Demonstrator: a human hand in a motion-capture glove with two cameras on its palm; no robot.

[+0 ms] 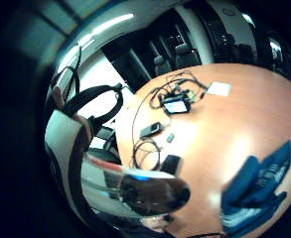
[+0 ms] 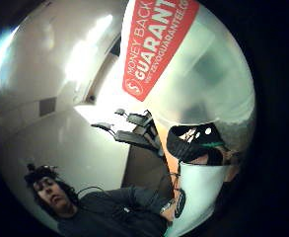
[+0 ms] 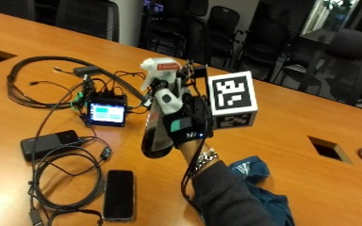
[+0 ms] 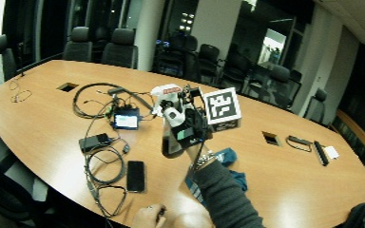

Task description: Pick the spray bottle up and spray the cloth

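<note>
My hand (image 3: 184, 125) is wrapped round the spray bottle (image 3: 159, 106), held upright above the bench (image 3: 306, 117). The cloth (image 3: 262, 188) lies below my wrist, behind the nozzle, so I judge I must turn it back

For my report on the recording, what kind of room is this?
Most likely an office meeting room: a long oval wooden table with cable openings cut in its top, and black office chairs set around it.
</note>
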